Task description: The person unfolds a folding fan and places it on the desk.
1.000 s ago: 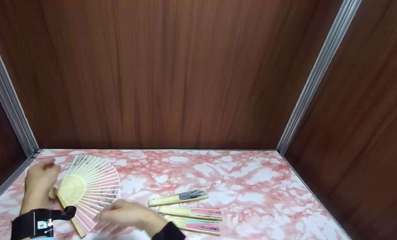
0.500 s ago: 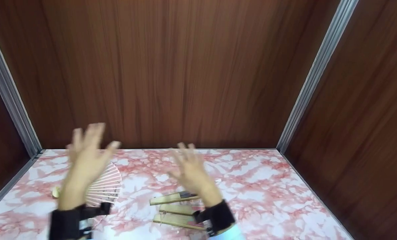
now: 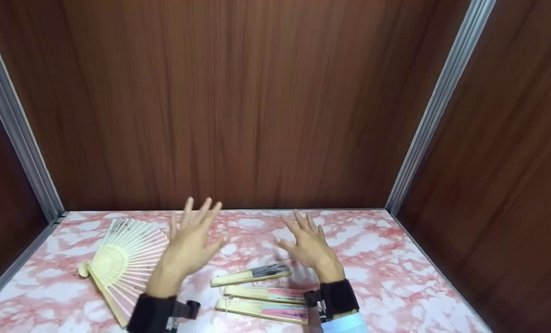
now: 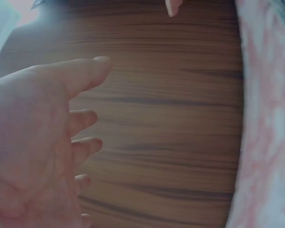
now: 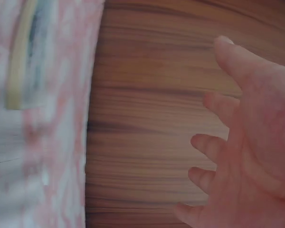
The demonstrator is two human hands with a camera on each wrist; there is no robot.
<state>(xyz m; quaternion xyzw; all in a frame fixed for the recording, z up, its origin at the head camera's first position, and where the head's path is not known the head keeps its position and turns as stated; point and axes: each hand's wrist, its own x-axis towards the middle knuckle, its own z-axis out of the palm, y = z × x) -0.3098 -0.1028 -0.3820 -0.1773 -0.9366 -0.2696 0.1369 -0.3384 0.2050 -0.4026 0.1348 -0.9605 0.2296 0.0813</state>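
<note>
My left hand (image 3: pixel 190 245) is raised over the table with fingers spread, and it holds nothing. The right hand (image 3: pixel 310 245) hovers likewise, its palm (image 5: pixel 270 142) bare in the right wrist view. An unfolded pale folding fan (image 3: pixel 111 261) with a pinkish edge lies at the table's left, its right part hidden behind my left hand and forearm. Between the two forearms lie folded fans: one with a grey-black end (image 3: pixel 252 274), one with a pink end (image 3: pixel 264 293), and one with green and pink (image 3: pixel 261 310) nearest me. My right wrist strap covers some of their ends.
The table (image 3: pixel 372 277) has a pink and white marbled top. Dark wood panels (image 3: pixel 275 101) rise at its back and sides, joined by metal corner posts (image 3: pixel 435 115). Black camera straps (image 3: pixel 153 314) circle both wrists.
A second ago both hands were beside the unfolded fan at the left. They have since lifted off and moved right, fingers spreading. The fans stay lying on the table.
</note>
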